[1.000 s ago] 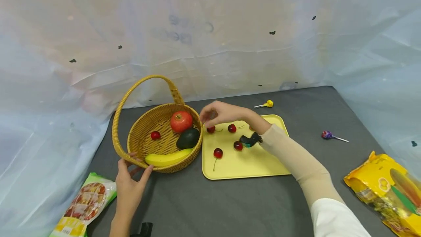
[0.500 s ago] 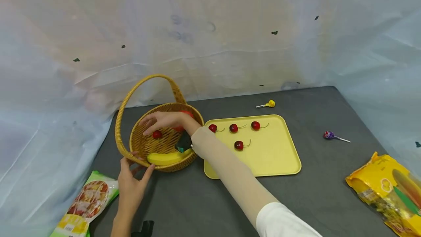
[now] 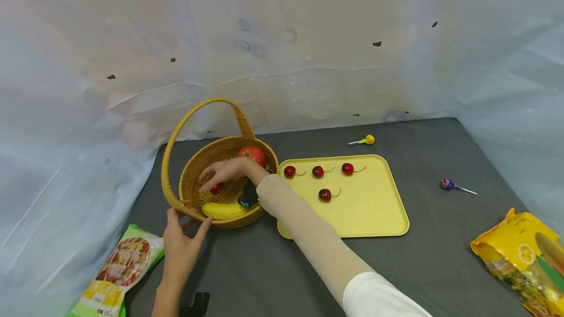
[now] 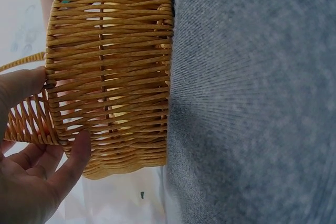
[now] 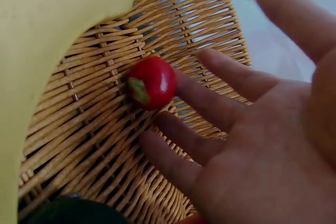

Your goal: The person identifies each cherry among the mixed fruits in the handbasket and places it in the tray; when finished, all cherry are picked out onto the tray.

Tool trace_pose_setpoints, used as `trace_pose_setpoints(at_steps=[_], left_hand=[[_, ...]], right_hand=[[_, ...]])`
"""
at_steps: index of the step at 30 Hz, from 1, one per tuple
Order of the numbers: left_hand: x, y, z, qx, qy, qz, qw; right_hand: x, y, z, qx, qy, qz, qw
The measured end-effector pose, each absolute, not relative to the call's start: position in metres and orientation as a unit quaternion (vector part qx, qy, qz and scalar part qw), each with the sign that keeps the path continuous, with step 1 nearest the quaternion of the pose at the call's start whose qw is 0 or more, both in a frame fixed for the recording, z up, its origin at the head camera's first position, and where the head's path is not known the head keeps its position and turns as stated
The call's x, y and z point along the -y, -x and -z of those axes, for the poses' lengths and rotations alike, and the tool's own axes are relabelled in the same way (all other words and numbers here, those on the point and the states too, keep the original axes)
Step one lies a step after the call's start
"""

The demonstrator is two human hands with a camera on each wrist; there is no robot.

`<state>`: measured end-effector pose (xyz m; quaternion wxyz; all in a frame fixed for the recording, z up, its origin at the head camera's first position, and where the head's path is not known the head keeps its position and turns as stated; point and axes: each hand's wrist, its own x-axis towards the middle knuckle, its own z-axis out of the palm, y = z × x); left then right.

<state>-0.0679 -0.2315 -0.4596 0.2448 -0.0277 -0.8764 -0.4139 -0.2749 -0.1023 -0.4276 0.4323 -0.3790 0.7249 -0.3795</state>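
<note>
My left hand (image 3: 182, 248) grips the near rim of the yellow-brown wicker basket (image 3: 194, 170) at the foot of its handle, fingers and thumb on either side in the left wrist view. Inside the basket, my right hand (image 3: 226, 172) reaches down with fingers spread and loosely bent. Its fingertips are right at a small round red fruit (image 5: 152, 82) with a green stem end. A banana (image 3: 224, 211) lies along the near wall. A large round red fruit (image 3: 252, 154) sits at the back right. A dark green avocado (image 5: 73, 212) shows at the bottom edge of the right wrist view.
A yellow tray (image 3: 365, 209) bearing several cherries (image 3: 325, 194) adjoins the basket; my right forearm crosses its front left corner. Lollipops lie behind it, yellow (image 3: 368, 139), and to the right, purple (image 3: 447, 183). Snack bags flank the table, green-white (image 3: 123, 268) and yellow (image 3: 520, 258).
My right hand has moved left from over the tray into the basket, then slightly lower. The tray's front-left cherry is hidden behind the forearm. My left hand keeps its grip on the rim.
</note>
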Motion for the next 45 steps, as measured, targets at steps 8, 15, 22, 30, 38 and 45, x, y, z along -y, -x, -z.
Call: trace_pose_setpoints(at_steps=[8, 15, 22, 30, 38, 45], left_hand=[[0.230, 0.068, 0.459, 0.878, 0.024, 0.410, 0.245], [0.231, 0.067, 0.460, 0.878, 0.019, 0.410, 0.246], [0.231, 0.066, 0.460, 0.878, 0.013, 0.414, 0.240], [0.231, 0.066, 0.460, 0.876, 0.016, 0.419, 0.239], [0.229, 0.068, 0.463, 0.872, 0.033, 0.424, 0.243], [0.230, 0.064, 0.460, 0.879, 0.027, 0.411, 0.239]], right_hand=[[0.098, 0.274, 0.430, -0.708, 0.381, 0.376, 0.460], [0.095, 0.273, 0.433, -0.677, 0.334, 0.419, 0.505], [0.091, 0.272, 0.429, -0.663, 0.337, 0.409, 0.528], [0.086, 0.274, 0.422, -0.641, 0.357, 0.430, 0.526], [0.015, 0.284, 0.376, -0.623, 0.451, 0.501, 0.397], [-0.096, 0.270, 0.363, -0.630, 0.430, 0.536, 0.362]])
